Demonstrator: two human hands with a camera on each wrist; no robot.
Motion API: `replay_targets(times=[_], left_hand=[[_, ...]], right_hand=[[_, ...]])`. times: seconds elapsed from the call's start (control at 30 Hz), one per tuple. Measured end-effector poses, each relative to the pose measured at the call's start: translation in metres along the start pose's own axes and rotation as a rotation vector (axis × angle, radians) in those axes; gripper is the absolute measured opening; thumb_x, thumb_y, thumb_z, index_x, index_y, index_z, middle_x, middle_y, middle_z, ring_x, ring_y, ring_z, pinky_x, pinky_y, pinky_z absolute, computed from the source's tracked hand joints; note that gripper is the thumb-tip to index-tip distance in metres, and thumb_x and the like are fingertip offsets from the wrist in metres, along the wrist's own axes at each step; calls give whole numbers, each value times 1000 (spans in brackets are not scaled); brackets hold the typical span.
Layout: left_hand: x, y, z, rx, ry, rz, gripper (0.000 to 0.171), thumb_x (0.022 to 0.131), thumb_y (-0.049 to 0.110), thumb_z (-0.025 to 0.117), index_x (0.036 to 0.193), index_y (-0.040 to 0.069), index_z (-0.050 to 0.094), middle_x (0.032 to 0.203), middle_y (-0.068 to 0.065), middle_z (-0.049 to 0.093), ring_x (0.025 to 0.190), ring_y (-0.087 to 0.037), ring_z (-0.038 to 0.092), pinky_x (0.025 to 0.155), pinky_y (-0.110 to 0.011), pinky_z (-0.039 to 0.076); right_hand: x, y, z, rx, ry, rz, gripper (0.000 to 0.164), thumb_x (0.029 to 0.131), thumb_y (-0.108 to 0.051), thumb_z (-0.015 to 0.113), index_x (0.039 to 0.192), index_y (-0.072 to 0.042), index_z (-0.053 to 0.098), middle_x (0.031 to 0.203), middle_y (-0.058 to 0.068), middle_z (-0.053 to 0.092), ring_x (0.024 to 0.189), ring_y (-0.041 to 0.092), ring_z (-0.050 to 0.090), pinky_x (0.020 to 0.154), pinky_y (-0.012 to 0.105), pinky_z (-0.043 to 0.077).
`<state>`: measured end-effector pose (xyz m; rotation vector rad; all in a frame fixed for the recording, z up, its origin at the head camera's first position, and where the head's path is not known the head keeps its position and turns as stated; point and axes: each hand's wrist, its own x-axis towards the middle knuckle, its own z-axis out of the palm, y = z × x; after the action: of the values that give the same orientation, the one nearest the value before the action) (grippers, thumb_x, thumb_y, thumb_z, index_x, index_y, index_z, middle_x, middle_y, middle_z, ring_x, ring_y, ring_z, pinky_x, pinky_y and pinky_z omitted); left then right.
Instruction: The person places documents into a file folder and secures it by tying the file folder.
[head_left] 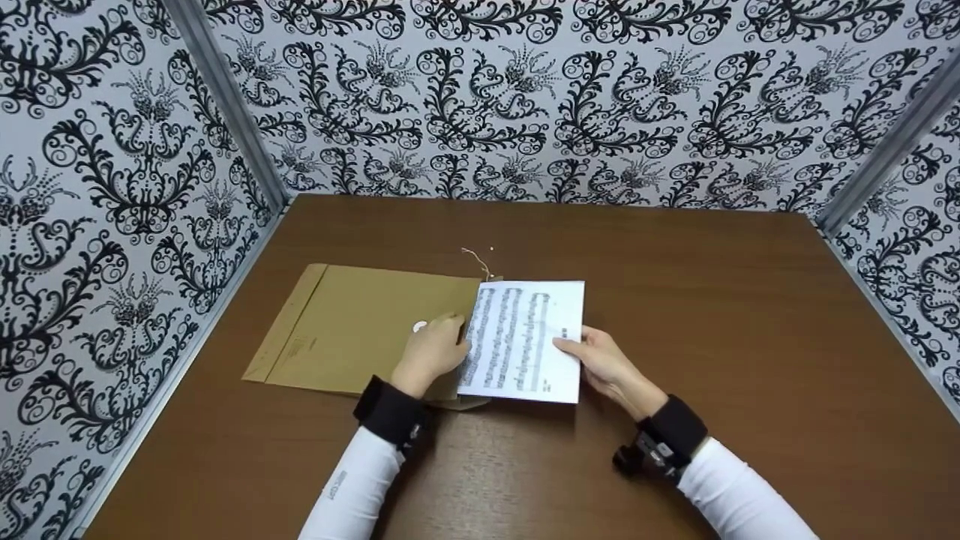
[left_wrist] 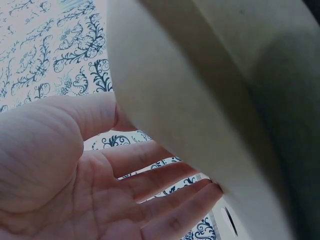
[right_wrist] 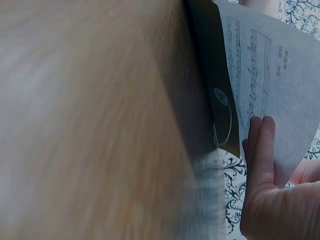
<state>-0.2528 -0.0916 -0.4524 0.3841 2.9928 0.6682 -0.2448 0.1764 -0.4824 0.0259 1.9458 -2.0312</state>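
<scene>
A brown paper envelope (head_left: 367, 315) lies flat on the left half of the table. White sheet music (head_left: 525, 341) sticks out of its right-hand, open end; the part inside is hidden. My left hand (head_left: 435, 346) grips the envelope near that mouth, and in the left wrist view the thumb and fingers meet its edge. With the thumb on top and fingers beneath, my right hand (head_left: 609, 364) pinches the right edge of the sheet music. The right wrist view shows the underside of the sheet music (right_wrist: 295, 90) and the envelope's button (right_wrist: 220, 96) with its string.
The brown wooden table (head_left: 735, 322) extends to the right and in front. A loose thread (head_left: 477, 259) lies behind the envelope's mouth. Patterned wall panels (head_left: 510, 97) with grey metal posts enclose the back and both sides.
</scene>
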Motion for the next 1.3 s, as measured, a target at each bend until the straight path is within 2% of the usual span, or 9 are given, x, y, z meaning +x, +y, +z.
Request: replay_targets(times=[0.17, 0.37, 0.87, 1.03, 1.2, 1.3], left_hand=[[-1, 1, -1, 4, 13, 8, 47, 95, 15, 59, 137, -6, 61, 142, -24, 62, 131, -41, 61, 110, -57, 48], [-1, 2, -2, 0, 11, 7, 47, 95, 15, 58, 137, -6, 60, 142, -24, 62, 131, -41, 61, 110, -56, 48], [-1, 0, -1, -5, 19, 34, 45, 95, 14, 59, 134, -7, 62, 137, -25, 65, 126, -42, 64, 105, -56, 52], [1, 0, -1, -23, 2, 27, 48, 95, 14, 59, 137, -7, 60, 143, -25, 61, 132, -42, 60, 111, -56, 48], [2, 0, 0, -6, 8, 21, 47, 95, 15, 61, 137, -6, 60, 143, -24, 61, 131, -41, 61, 112, -56, 46], [1, 0, -1, -15, 4, 13, 48, 95, 14, 59, 138, -6, 60, 143, -24, 61, 131, -41, 61, 111, -56, 47]], right_hand=[[9, 2, 14, 10, 21, 4, 46, 102, -5, 56, 142, 16, 46, 103, 6, 77, 85, 8, 74, 73, 20, 60], [17, 0, 24, 42, -6, 7, 47, 102, -3, 54, 144, 15, 44, 109, 11, 76, 87, 10, 75, 75, 22, 61], [31, -3, 40, -9, -34, -1, 44, 101, -1, 54, 142, 15, 47, 118, 19, 74, 87, 10, 74, 74, 21, 60], [36, -5, 43, -29, -45, -13, 44, 101, -1, 54, 141, 16, 47, 118, 21, 73, 87, 10, 73, 73, 21, 60], [39, -6, 47, -27, -57, -6, 45, 101, 0, 54, 141, 17, 45, 122, 23, 71, 88, 10, 72, 75, 21, 59], [40, -6, 49, -6, -66, 9, 44, 101, 0, 54, 141, 16, 45, 119, 20, 72, 88, 10, 72, 75, 22, 60]])
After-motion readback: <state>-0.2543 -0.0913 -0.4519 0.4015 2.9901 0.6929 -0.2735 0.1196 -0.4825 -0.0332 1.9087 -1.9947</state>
